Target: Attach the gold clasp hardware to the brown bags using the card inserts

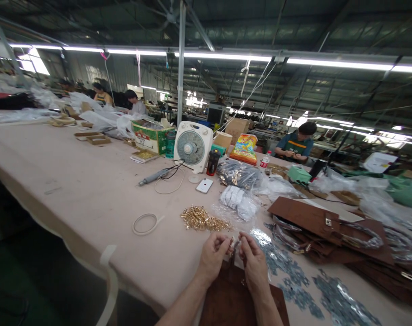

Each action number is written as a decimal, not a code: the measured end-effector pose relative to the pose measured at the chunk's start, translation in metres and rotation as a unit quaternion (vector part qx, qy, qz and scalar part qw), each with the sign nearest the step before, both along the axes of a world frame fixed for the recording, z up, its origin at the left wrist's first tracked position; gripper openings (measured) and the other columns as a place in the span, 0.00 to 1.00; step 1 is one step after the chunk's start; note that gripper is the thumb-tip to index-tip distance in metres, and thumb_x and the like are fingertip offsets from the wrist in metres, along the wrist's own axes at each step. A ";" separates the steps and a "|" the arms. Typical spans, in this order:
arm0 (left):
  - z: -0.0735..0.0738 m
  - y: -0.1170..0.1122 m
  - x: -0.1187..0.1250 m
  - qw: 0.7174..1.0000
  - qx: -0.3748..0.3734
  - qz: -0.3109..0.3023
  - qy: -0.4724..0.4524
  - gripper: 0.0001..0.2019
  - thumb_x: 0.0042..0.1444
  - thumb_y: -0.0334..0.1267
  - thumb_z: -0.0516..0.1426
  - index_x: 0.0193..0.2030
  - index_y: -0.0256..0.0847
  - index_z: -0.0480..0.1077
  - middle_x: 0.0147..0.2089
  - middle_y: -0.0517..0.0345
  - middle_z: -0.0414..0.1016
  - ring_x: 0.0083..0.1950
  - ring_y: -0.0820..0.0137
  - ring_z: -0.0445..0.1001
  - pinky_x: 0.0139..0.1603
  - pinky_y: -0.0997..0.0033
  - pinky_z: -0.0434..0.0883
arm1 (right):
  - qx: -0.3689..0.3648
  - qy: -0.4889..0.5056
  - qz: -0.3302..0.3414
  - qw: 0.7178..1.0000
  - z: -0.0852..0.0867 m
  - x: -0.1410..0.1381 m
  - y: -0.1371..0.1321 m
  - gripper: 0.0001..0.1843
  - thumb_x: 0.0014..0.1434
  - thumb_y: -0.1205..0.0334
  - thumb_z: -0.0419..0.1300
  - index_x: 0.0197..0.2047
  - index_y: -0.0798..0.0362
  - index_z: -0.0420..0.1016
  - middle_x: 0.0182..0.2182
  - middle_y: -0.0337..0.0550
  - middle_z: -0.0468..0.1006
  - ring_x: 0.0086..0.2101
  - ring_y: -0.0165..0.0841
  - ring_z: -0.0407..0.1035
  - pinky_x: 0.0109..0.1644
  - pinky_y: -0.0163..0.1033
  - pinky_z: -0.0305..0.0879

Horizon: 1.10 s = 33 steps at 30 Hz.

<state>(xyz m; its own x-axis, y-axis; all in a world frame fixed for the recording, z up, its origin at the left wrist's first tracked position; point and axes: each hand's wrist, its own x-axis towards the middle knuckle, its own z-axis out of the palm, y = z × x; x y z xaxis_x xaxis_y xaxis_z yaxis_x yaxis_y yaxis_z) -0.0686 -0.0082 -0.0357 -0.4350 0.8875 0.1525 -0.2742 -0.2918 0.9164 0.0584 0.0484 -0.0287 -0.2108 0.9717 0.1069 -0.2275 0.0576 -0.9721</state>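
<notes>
My left hand (212, 256) is closed in a pinch just beyond the top of a brown bag (233, 296), at the table's near edge. Something small and pale shows at its fingertips, too small to name. Close by on the right, my right hand (253, 259) also pinches, at a narrow dark strap (233, 258) that rises from the bag; whether it grips the strap or a small part there is unclear. Gold-coloured metal fittings (202, 219) lie heaped just past my left hand. Flat grey metal plates (277, 256) spread out beside my right hand.
Brown bags (331, 231) with plastic-wrapped handles are stacked at right. Farther back stand a box fan (193, 147), a corded power screwdriver (153, 177) and a phone (204, 185). A tape roll (144, 224) lies left. A co-worker (295, 144) sits across the table.
</notes>
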 end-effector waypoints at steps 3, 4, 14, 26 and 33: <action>0.003 -0.002 0.000 1.000 0.003 -0.008 -0.011 0.21 0.57 0.56 0.67 0.37 0.39 0.71 0.31 0.57 0.79 0.33 0.70 0.76 0.38 0.73 0.73 | 0.061 -0.091 -0.005 0.994 -0.001 0.004 0.003 0.27 0.59 0.39 0.68 0.52 0.51 0.84 0.24 0.36 0.71 0.26 0.32 0.62 0.32 0.37 0.63; 0.004 -0.003 0.000 1.000 0.004 -0.010 -0.011 0.21 0.57 0.56 0.67 0.37 0.38 0.71 0.31 0.58 0.78 0.32 0.71 0.76 0.37 0.73 0.73 | 0.078 -0.114 -0.003 0.990 0.000 0.004 0.003 0.26 0.60 0.39 0.67 0.51 0.51 0.85 0.24 0.37 0.71 0.27 0.33 0.63 0.33 0.38 0.64; -0.001 -0.001 -0.004 0.999 0.013 -0.043 -0.021 0.21 0.59 0.56 0.66 0.37 0.38 0.70 0.28 0.58 0.77 0.29 0.73 0.74 0.35 0.74 0.70 | 0.198 -0.183 -0.010 0.963 0.006 0.002 -0.002 0.22 0.63 0.41 0.64 0.46 0.48 0.88 0.36 0.46 0.84 0.36 0.41 0.75 0.41 0.42 0.74; -0.005 -0.002 -0.003 0.999 0.018 0.013 0.040 0.18 0.60 0.54 0.65 0.40 0.39 0.71 0.35 0.57 0.79 0.35 0.69 0.77 0.40 0.71 0.75 | 0.142 -0.165 0.004 0.976 -0.002 0.000 -0.001 0.22 0.63 0.40 0.65 0.47 0.47 0.86 0.33 0.42 0.81 0.35 0.39 0.73 0.43 0.40 0.70; 0.004 -0.009 0.003 0.988 0.027 0.056 0.144 0.11 0.64 0.47 0.63 0.41 0.41 0.77 0.42 0.54 0.82 0.43 0.64 0.80 0.47 0.69 0.76 | -0.004 -0.061 0.043 0.997 -0.006 0.000 0.001 0.28 0.59 0.34 0.66 0.42 0.53 0.86 0.22 0.36 0.68 0.24 0.31 0.59 0.28 0.36 0.55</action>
